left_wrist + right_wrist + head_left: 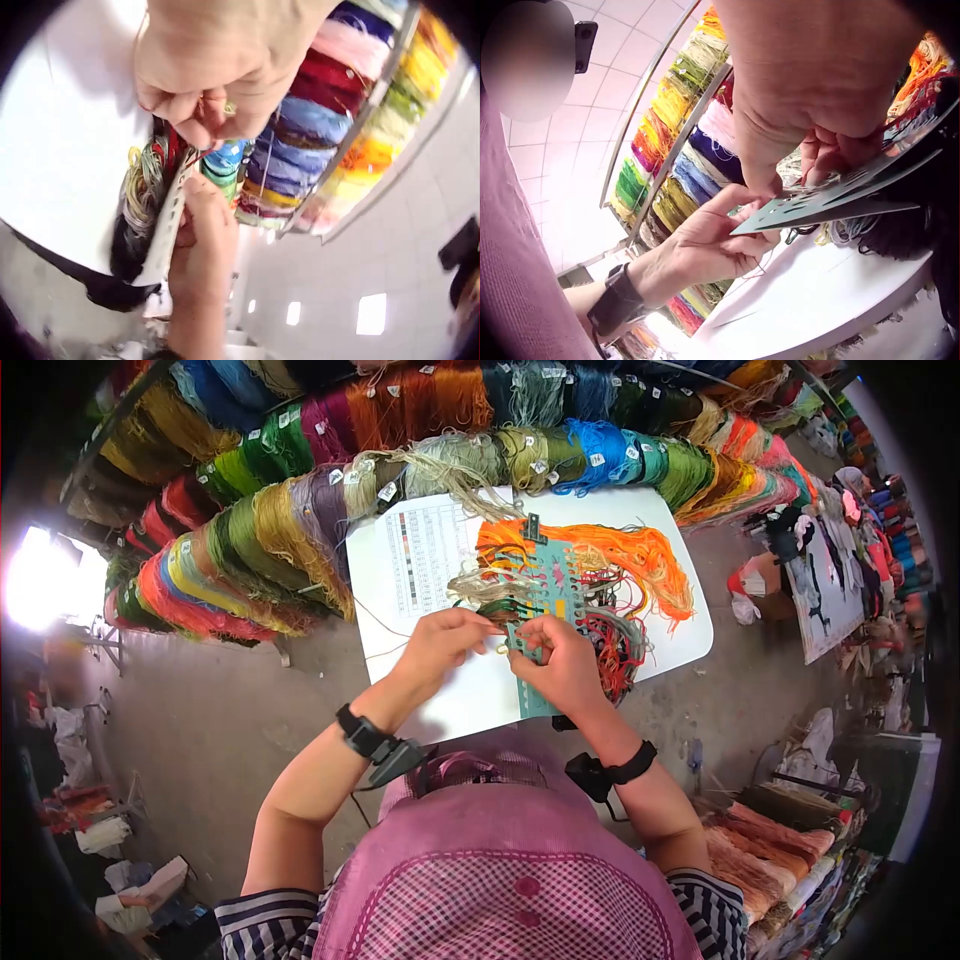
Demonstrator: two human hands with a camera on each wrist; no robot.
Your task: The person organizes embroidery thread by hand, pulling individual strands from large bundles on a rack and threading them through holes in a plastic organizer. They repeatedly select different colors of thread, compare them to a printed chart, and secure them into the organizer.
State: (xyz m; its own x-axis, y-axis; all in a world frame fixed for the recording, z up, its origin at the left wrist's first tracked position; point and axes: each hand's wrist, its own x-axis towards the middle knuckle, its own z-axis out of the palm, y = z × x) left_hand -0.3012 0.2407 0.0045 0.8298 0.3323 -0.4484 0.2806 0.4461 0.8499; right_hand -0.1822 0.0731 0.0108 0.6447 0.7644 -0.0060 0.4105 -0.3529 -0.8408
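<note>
A green card (pixel 540 705) with holes along its edges lies on a white board, bundles of coloured thread hanging from both sides. My left hand (pixel 440 645) is at the card's left edge, pinching a thin reddish thread (pixel 198 157) that runs to the card in the left wrist view. Thumb and fingers of my right hand (pixel 562 665) grip the card by that same edge, close beside the left fingertips. From the right wrist view, the card (pixel 810 210) appears nearly edge-on, tilted up under the right hand. A black clip (pixel 533 528) sits at its top end.
Under the card, the white board (pixel 450 705) carries a printed chart (pixel 425 560) and a heap of orange thread (pixel 650 560). Racks of coloured skeins (pixel 420 480) stand behind it. At the lower right are piled pinkish skeins (pixel 760 850); a second board (pixel 825 590) stands farther right.
</note>
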